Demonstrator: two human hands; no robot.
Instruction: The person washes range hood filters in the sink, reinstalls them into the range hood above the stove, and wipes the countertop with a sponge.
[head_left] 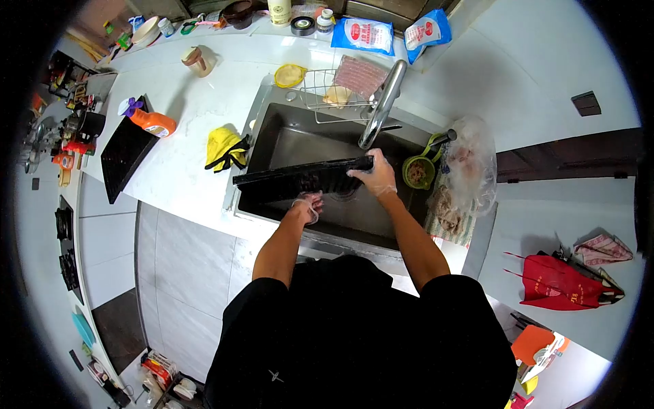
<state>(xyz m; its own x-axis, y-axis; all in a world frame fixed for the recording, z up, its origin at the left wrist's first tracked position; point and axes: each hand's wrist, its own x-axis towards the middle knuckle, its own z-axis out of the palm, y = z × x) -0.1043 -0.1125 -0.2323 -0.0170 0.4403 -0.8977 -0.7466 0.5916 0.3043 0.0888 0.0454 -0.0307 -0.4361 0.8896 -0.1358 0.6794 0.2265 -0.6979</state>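
The right hand point(375, 173) pinches one end of a black panel point(293, 183) tilted in the sink point(300, 140); the left hand point(310, 206) curls by its lower edge, grip impossible to tell. Work appears midway, unfinished; a second panel point(128, 155) lies on the surface point(178, 187).

The white countertop point(184, 174) stretches from the left to the right of the frame, and a dark sink point(272, 140) is set into it at the centre. In the upper left, a black flat panel point(126, 160) rests on this surface, with an orange bottle point(155, 124) just beside it. A small jug point(197, 65) stands higher in the frame. Near the sink's left rim lies a yellow-and-black cloth point(223, 146), crumpled.
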